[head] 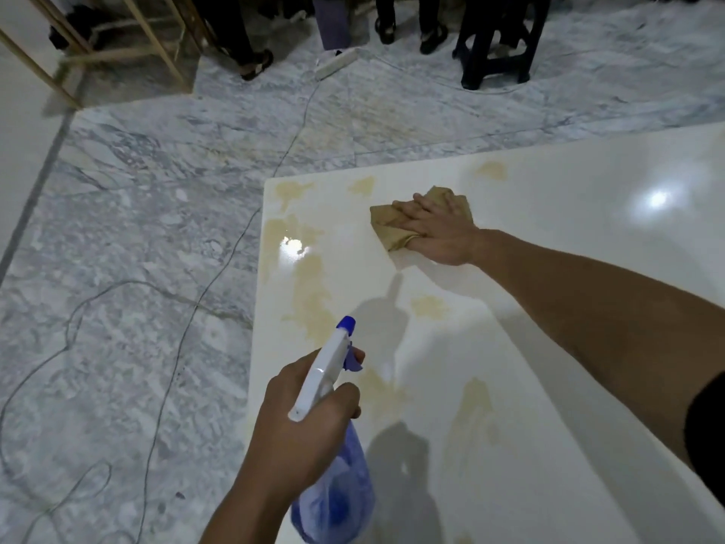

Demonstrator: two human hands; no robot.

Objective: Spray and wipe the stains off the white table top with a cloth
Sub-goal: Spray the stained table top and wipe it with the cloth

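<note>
Stains [310, 284] in yellow-brown colour are spread over the near-left part of the white table top [569, 327]: a long streak beside the left edge, some patches near the far corner, and more patches close to you. Your right hand [435, 229] lies flat with straight fingers on the tan cloth [386, 219] and presses it on the table, in the far part, between two of the far patches. Your left hand [302, 418] grips the blue spray bottle [333, 484] around its neck, with one finger on the trigger, and the nozzle points toward the long streak.

The step in hand looks like wiping at the far side while the bottle waits. To do it well, keep your palm wide on the cloth so the pressure is even, and move it in overlapping strokes toward one patch at a time. Spray the streak first, so the liquid can soften it before the cloth arrives. Hold the nozzle low and aim inward, because the streak is just beside the edge and the mist may go on the marble floor [137, 229].
</note>
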